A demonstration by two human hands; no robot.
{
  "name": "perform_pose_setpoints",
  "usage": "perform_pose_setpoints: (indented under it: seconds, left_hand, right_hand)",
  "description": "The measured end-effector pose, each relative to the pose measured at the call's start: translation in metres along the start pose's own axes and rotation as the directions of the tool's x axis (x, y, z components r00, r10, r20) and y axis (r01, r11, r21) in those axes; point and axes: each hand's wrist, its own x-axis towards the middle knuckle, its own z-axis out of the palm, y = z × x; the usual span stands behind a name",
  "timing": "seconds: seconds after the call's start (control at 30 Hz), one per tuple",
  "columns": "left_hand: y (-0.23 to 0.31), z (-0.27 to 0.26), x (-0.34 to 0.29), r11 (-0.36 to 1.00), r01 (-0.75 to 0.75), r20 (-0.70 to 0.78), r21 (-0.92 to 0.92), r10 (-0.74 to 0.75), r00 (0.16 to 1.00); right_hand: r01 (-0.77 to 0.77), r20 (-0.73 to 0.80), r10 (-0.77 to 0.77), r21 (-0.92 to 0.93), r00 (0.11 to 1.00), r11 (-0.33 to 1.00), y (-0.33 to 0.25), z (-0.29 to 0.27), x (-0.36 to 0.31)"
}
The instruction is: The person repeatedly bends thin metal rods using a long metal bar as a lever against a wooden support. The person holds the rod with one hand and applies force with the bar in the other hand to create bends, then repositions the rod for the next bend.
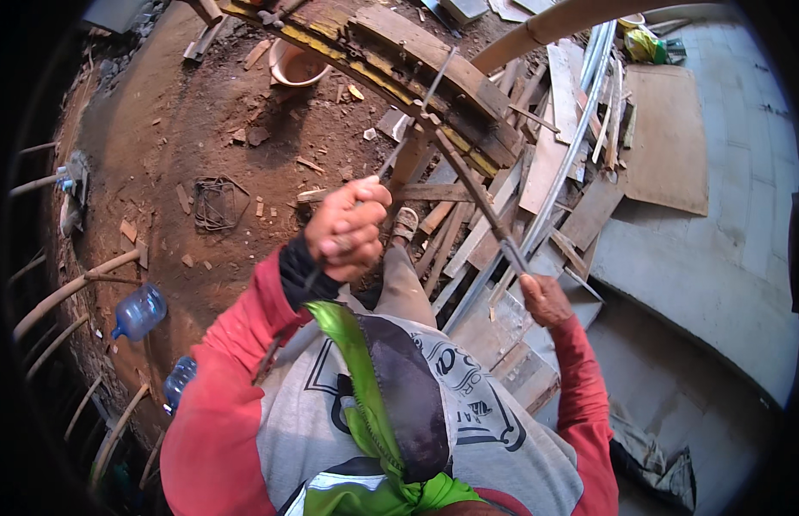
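Observation:
My left hand is closed in a fist around a thin metal rod. From the fist the rod slants up across a wooden bench with a yellow-edged beam. My right hand grips the lower end of a long rusty bar, which looks like a rebar bending lever. The bar's head meets the rod at the bench's near edge; whether it hooks around the rod is too small to tell. Part of the rod inside my left fist is hidden.
Loose boards and long metal channels lie right of my legs. A pale raised slab is farther right. On the dirt floor are a bucket, a bent wire frame and a blue water jug. A bamboo pole crosses the top.

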Motion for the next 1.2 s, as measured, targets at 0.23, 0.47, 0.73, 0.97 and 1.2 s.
perform_pose_setpoints:
  seconds: [0.23, 0.47, 0.73, 0.97, 1.2]
  left_hand:
    - [0.005, -0.001, 0.008, 0.997, -0.076, -0.014, 0.014, 0.077, 0.997]
    - [-0.009, -0.007, 0.014, 0.969, -0.197, -0.14, 0.146, 0.217, 0.966]
    - [-0.021, -0.016, 0.024, 0.953, -0.292, -0.043, 0.081, 0.296, 0.954]
    - [-0.033, -0.019, 0.03, 0.901, -0.277, -0.206, 0.333, 0.356, 0.911]
    - [-0.032, -0.047, 0.01, -0.094, 0.375, -0.239, 0.922, 0.623, 0.745]
  right_hand:
    - [0.061, -0.1, -0.07, -0.093, 0.993, 0.994, -0.023, 0.019, -0.003]
    - [0.078, -0.214, -0.104, -0.127, 0.971, 0.989, -0.06, 0.056, -0.02]
    - [0.057, -0.195, -0.064, -0.04, 0.979, 0.998, -0.065, 0.081, -0.021]
    - [0.072, -0.238, -0.079, -0.04, 0.968, 0.997, -0.046, 0.074, -0.011]
    - [0.208, -0.157, -0.224, -0.112, 0.962, 0.972, -0.024, 0.006, -0.025]
